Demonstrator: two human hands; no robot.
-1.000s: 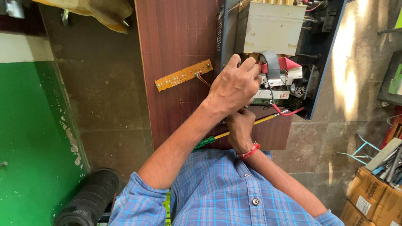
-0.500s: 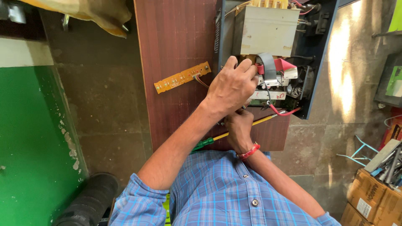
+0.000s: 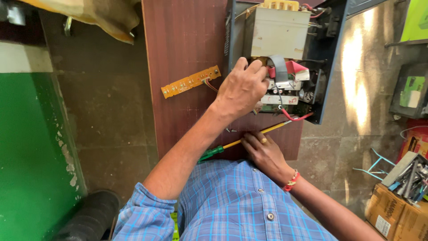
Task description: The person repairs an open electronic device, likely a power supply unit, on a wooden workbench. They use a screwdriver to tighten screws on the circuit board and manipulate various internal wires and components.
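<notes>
My left hand (image 3: 243,89) reaches into the open metal case (image 3: 332,67) on the brown wooden table (image 3: 178,44). Its fingers (image 3: 256,67) are bent together and narrow, and their tips press at the lower edge of the grey transformer block (image 3: 276,31). I cannot tell if they pinch something, because the back of my hand hides the tips. Just to the right of these fingers there is a grey flat ribbon cable (image 3: 281,67) and red parts beside it. Below them are the white labelled components (image 3: 281,99) and a red wire (image 3: 296,118) that curves out of the case.

My right hand (image 3: 265,149) lies flat on the table, near the edge, below my left hand. Its fingers are loosely spread and they rest on the yellow shaft of a screwdriver (image 3: 243,142) with green handle. They touch it but do not close around it.

To the left of my left fingers, a small orange circuit strip (image 3: 191,81) lies on the table, joined to the case by thin wires.
</notes>
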